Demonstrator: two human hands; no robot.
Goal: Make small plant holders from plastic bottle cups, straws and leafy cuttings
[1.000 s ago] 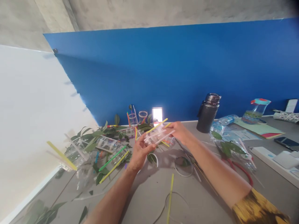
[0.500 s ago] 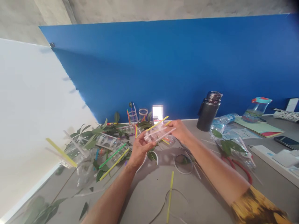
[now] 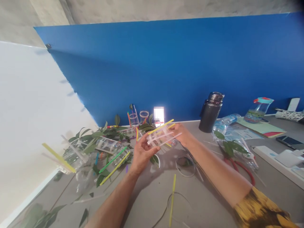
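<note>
Just above the table, a clear plastic bottle (image 3: 156,137) with yellow and whitish straws along its sides lies sideways between my hands. My left hand (image 3: 143,155) is wrapped round its left end, thumb below and fingers behind. At the other end, my right hand (image 3: 182,134) closes on the straw ends by the bottle; its fingertips are partly hidden. Under the hands is a loop of clear tubing or wire (image 3: 185,167). A loose yellow straw (image 3: 173,196) lies nearer to me, across a thin dark wire (image 3: 163,212).
Leaves, straws and other clear bottles (image 3: 108,144) crowd the left side. Behind stand clear cups (image 3: 133,119) and a bright phone-like screen (image 3: 159,120). Rightward are a dark thermos (image 3: 211,112), red-handled scissors (image 3: 247,172), a jug (image 3: 258,109), a white power strip (image 3: 277,164) and a phone (image 3: 291,142).
The bottle has turned slightly in my hands, and its straws reach a little further right. My left hand has shifted slightly. The whole view has moved a little.
</note>
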